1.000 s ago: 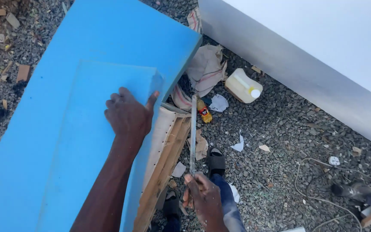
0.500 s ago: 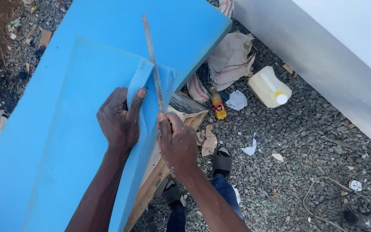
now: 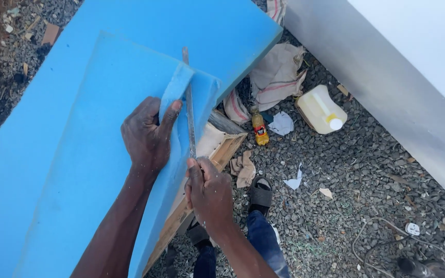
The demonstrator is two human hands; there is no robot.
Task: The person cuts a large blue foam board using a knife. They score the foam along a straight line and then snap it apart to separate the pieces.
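At the far left, small wood scraps (image 3: 51, 33) lie on the gravel (image 3: 346, 175). A big blue foam slab (image 3: 130, 20) fills the left half of the view, and a thinner blue foam sheet (image 3: 68, 154) lies on top of it. Your left hand (image 3: 148, 136) rests on this sheet near its right edge; the fingers are curled, and the thumb pinches a raised foam strip (image 3: 178, 85) that is split from the sheet. Just right of the strip, a long thin metal blade (image 3: 188, 108) stands in the cut, with its tip pointing to the far side. Your right hand (image 3: 208, 190) is closed tightly around the near end of the blade; the handle is hidden inside the fist, so what kind it is cannot be told. Under the sheet's right edge, a wooden frame (image 3: 217, 149) sticks out. Near it on the gravel is a small bottle (image 3: 258, 128) with yellow liquid, with a striped sack (image 3: 276, 72) behind it and paper scraps (image 3: 283, 123) beside. Your foot in a dark sandal (image 3: 261, 193) stands near the frame. Further right lies a pale yellow jerrycan (image 3: 319, 109), close to a white wall (image 3: 387, 67). At the near right, a white cable (image 3: 382, 231) runs over the stones.
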